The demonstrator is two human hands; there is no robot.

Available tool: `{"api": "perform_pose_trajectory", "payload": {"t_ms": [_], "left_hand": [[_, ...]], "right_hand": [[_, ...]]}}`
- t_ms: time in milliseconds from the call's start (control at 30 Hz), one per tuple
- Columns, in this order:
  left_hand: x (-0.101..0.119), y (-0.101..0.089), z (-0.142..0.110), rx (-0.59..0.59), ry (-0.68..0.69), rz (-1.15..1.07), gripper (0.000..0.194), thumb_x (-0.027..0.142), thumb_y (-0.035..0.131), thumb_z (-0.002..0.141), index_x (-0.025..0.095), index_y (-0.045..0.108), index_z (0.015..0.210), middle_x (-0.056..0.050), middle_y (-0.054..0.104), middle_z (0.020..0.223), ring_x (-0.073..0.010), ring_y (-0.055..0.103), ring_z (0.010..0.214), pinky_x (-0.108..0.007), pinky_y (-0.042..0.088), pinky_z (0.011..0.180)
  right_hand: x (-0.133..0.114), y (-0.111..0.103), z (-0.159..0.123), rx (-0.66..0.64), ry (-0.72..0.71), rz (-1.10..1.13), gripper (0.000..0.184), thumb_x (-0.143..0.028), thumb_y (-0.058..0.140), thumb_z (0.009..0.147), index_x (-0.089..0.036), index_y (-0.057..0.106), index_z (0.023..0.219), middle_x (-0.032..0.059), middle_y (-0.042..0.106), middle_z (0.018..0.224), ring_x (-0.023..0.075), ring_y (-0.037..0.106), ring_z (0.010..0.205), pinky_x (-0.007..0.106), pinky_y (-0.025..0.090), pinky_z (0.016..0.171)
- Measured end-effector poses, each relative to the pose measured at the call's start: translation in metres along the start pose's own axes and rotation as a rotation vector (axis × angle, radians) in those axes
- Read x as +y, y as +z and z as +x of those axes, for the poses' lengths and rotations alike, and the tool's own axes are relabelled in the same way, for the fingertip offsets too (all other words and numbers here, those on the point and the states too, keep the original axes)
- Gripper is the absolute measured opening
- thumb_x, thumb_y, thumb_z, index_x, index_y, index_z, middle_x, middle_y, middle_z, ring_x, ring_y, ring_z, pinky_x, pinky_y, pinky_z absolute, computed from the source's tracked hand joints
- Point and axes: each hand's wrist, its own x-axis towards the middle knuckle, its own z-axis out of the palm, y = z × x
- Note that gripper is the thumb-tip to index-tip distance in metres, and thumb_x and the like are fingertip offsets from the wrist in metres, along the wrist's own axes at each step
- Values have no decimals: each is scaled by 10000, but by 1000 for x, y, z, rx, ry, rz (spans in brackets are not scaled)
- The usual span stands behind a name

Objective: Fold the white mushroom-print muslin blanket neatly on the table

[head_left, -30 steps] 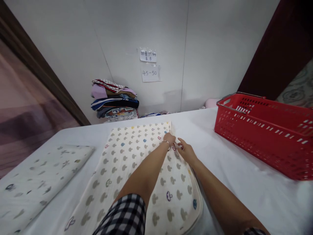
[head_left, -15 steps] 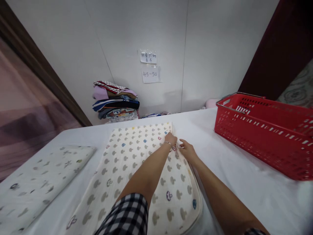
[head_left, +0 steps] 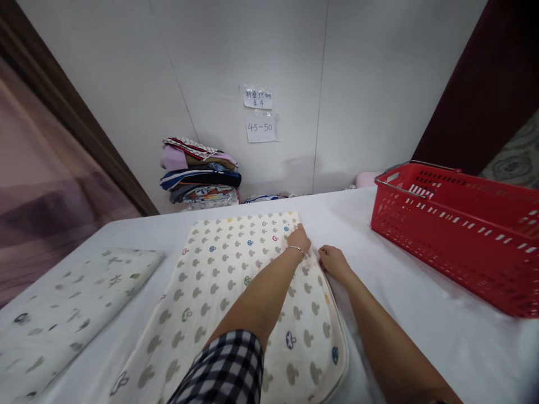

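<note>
A cream cloth with a mushroom print (head_left: 236, 264), folded into layers, lies flat in front of me. My left hand (head_left: 300, 238), with a bracelet at the wrist, is closed on the cloth's right edge near the far corner. Just to the right of it, my right hand (head_left: 332, 261) has its fingers curled at the same edge, and they seem to pinch it. The fingertips are partly hidden. My left forearm crosses over the cloth.
A second folded cloth with a leaf-like print (head_left: 76, 308) lies at the left on the white-covered table (head_left: 362, 224). At the right stands a red plastic basket (head_left: 446, 241). A stack of folded fabrics (head_left: 200, 174) rises behind the table, below wall signs (head_left: 261, 128).
Both hands have shifted slightly right along the cloth's edge. My right hand's fingers, more spread before, are now curled in. The cloth's right edge lies a little straighter.
</note>
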Motion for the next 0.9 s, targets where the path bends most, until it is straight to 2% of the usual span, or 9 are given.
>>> {"api": "perform_pose_trajectory", "payload": {"t_ms": [233,400,600,800,900], "left_hand": [[-6,-2,2,86,33,20,428,151,486,764,116,380,1178,-168,603,1038,-251,595,979,-323,455,785],[-8,-3,4,95,30,20,420,144,489,756,116,396,1165,-163,617,1006,-246,609,949,-315,465,755],[-10,-6,5,108,33,19,416,150,483,756,113,402,1162,-171,611,1032,-255,595,987,-325,463,777],[-9,-8,8,104,32,3,470,155,486,752,99,375,1205,-184,599,1090,-254,596,995,-328,460,794],[-9,-10,10,85,33,-9,485,152,511,734,100,385,1199,-183,600,1095,-253,596,998,-320,460,796]], "right_hand": [[-8,8,-7,10,-4,-142,152,-224,491,767,-175,633,793,94,650,855,195,566,785,265,321,613],[-11,13,-8,36,-33,-92,96,-178,493,727,-173,587,709,78,630,828,174,534,749,257,286,583],[-1,19,3,92,-43,203,31,-196,528,640,-180,541,662,14,588,661,140,503,645,235,328,571],[2,23,10,195,-55,472,174,-272,460,677,-174,550,790,2,601,720,134,527,668,230,402,603],[1,24,8,175,-32,588,258,-270,486,647,-173,566,873,-14,589,703,136,529,663,231,410,603]]}}
